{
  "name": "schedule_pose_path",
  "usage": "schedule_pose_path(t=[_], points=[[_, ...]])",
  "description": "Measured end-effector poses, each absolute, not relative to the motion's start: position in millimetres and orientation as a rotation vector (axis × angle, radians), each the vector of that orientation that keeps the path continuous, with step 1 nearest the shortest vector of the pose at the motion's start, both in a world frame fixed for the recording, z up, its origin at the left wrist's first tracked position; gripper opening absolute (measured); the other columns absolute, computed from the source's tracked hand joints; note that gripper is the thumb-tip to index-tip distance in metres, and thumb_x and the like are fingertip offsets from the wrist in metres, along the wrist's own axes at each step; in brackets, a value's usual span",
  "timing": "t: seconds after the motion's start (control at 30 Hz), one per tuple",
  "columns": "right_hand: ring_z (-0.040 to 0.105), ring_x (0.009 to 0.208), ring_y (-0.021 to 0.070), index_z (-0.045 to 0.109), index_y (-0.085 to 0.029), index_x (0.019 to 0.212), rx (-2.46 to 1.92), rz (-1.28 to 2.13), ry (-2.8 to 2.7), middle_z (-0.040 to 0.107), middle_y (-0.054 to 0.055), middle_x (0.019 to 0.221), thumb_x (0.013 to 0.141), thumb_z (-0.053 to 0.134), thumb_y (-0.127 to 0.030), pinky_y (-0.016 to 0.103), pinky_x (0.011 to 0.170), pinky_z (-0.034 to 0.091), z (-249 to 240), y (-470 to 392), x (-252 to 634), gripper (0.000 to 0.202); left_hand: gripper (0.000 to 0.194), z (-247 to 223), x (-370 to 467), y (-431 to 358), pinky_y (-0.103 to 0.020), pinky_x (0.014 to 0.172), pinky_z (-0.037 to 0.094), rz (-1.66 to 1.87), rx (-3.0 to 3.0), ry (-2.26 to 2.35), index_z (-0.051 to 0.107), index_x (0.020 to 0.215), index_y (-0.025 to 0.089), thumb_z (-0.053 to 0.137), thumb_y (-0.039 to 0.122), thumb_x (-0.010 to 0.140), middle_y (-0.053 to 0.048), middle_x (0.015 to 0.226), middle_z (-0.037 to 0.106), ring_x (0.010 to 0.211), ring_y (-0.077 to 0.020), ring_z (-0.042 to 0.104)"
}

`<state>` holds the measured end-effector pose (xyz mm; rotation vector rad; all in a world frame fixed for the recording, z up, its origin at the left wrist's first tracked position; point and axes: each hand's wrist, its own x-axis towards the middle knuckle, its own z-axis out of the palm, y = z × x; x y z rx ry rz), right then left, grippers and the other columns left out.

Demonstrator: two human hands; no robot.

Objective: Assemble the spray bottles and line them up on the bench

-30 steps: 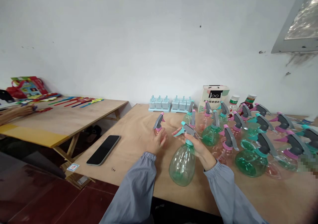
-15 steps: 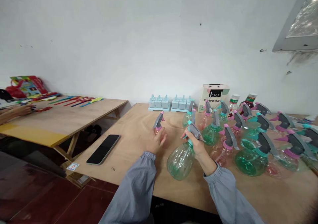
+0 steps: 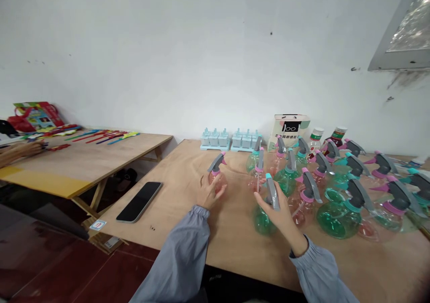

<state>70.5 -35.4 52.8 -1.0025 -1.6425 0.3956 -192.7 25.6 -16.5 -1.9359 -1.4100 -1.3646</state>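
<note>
My left hand (image 3: 208,194) curves around the body of a small pink spray bottle (image 3: 219,180) with a grey trigger head and pink nozzle, standing on the wooden table. Its fingers are somewhat spread along the near side. My right hand (image 3: 279,211) has thumb and fingers around the grey trigger head of a green spray bottle (image 3: 264,222). That bottle stands nearly upright, and the hand hides part of its neck. Just beyond it are a pink spray bottle (image 3: 257,179) and a green spray bottle (image 3: 286,182).
Several more pink and green spray bottles (image 3: 339,218) crowd the right side. Light-blue popsicle molds (image 3: 215,139), a printed box (image 3: 289,130) and capped bottles line the wall. A phone (image 3: 139,202) lies left. Another person's hand (image 3: 25,150) rests at the neighbouring table (image 3: 110,159).
My right hand has moved right with the green spray bottle, which went from tilted to nearly upright. My left hand has slid lower on the pink bottle, whose head is turned and more visible.
</note>
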Motion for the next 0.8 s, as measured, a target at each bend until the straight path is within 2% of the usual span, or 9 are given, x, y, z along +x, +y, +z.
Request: schedule_pose_path(t=[0.13,0.2,0.33,0.4,0.47,0.53,0.63,0.7,0.8], points=[[0.067,0.099,0.0257,0.051,-0.022,0.124,-1.009,0.354,-1.626,0.068,0.011,0.117,0.078,0.07,-0.047,0.043,0.088,0.054,43,-30,74,0.055,0.068,-19,-196,23,-0.059,0.105,0.041,-1.649,-1.792,-1.299,0.042,0.131,0.024,0.075,0.045,0.075,-0.016,0.13,0.055,0.125,-0.0341,0.055],[0.067,0.098,0.0258,0.051,-0.022,0.124,-1.025,0.349,-1.596,0.068,0.011,0.115,0.075,0.072,-0.046,0.043,0.087,0.054,36,-29,73,0.058,0.069,-15,-200,24,-0.056,0.106,0.042,-1.831,-1.74,-1.334,0.039,0.131,0.021,0.074,0.045,0.076,-0.017,0.132,0.052,0.126,-0.0317,0.054],[0.068,0.1,0.0252,0.049,-0.023,0.124,-1.005,0.455,-1.518,0.069,0.012,0.114,0.076,0.071,-0.047,0.042,0.087,0.055,21,-28,72,0.059,0.066,14,-211,34,-0.049,0.11,0.042,-2.072,-2.069,-1.542,0.04,0.135,0.024,0.07,0.046,0.08,-0.015,0.139,0.05,0.133,-0.0277,0.05],[0.069,0.096,0.0243,0.048,-0.023,0.124,-1.01,0.526,-1.488,0.071,0.01,0.11,0.077,0.07,-0.049,0.042,0.087,0.055,16,-29,71,0.058,0.081,35,-215,43,-0.045,0.11,0.043,-2.073,-2.374,-1.521,0.035,0.143,0.028,0.076,0.046,0.075,-0.014,0.149,0.044,0.139,-0.0272,0.045],[0.07,0.086,0.0225,0.049,-0.023,0.124,-1.036,0.588,-1.459,0.073,0.007,0.098,0.078,0.07,-0.051,0.042,0.083,0.056,14,-31,70,0.058,0.093,53,-215,51,-0.044,0.111,0.042,-2.011,-2.604,-1.442,0.033,0.146,0.03,0.082,0.044,0.069,-0.013,0.153,0.042,0.14,-0.0278,0.043],[0.069,0.077,0.0211,0.049,-0.022,0.126,-1.048,0.616,-1.416,0.072,0.004,0.087,0.079,0.069,-0.053,0.04,0.078,0.056,11,-32,70,0.059,0.087,63,-211,57,-0.045,0.11,0.043,-1.953,-2.75,-1.428,0.041,0.144,0.028,0.083,0.043,0.069,-0.013,0.144,0.052,0.135,-0.028,0.05],[0.069,0.076,0.0203,0.048,-0.023,0.129,-1.014,0.587,-1.349,0.072,0.004,0.089,0.078,0.07,-0.051,0.038,0.076,0.057,7,-33,69,0.062,0.068,64,-200,59,-0.047,0.107,0.045,-1.994,-2.799,-1.49,0.052,0.136,0.024,0.076,0.046,0.076,-0.012,0.126,0.064,0.119,-0.0265,0.062],[0.069,0.078,0.0199,0.049,-0.024,0.127,-0.977,0.539,-1.321,0.072,0.004,0.092,0.078,0.071,-0.048,0.038,0.076,0.057,3,-35,69,0.059,0.06,57,-194,58,-0.047,0.107,0.045,-2.071,-2.737,-1.495,0.055,0.132,0.023,0.072,0.047,0.08,-0.011,0.122,0.066,0.117,-0.0253,0.063],[0.069,0.08,0.02,0.054,-0.023,0.114,-0.926,0.442,-1.302,0.073,0.005,0.091,0.078,0.07,-0.043,0.036,0.076,0.057,-5,-37,69,0.043,0.05,49,-191,54,-0.045,0.108,0.045,-2.097,-2.691,-1.458,0.059,0.126,0.023,0.07,0.044,0.082,-0.01,0.122,0.066,0.119,-0.0239,0.061]])
